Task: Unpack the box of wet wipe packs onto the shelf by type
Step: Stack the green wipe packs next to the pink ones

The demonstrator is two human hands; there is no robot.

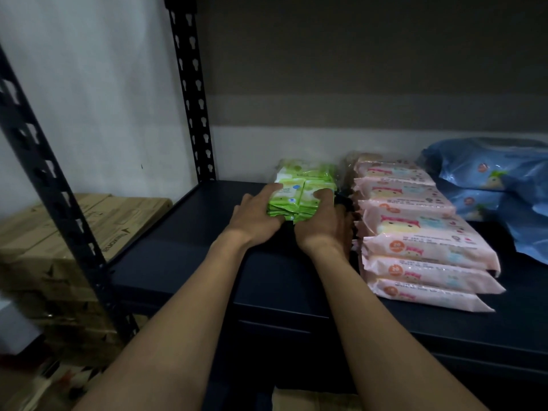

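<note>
A stack of small green wet wipe packs (pixel 292 200) sits on the dark shelf board (pixel 189 247), with more green packs (pixel 308 172) right behind it. My left hand (pixel 255 215) grips the stack's left side, fingers curled over the top. My right hand (pixel 323 223) grips its right side the same way. To the right lies a row of pink wet wipe packs (pixel 415 232), overlapping from back to front. Blue wet wipe packs (pixel 486 179) are piled at the far right.
A black perforated shelf upright (pixel 192 93) stands at the back left and another slants at the front left (pixel 50 185). Stacked cardboard boxes (pixel 53 241) sit outside the shelf on the left. A white wall backs the shelf.
</note>
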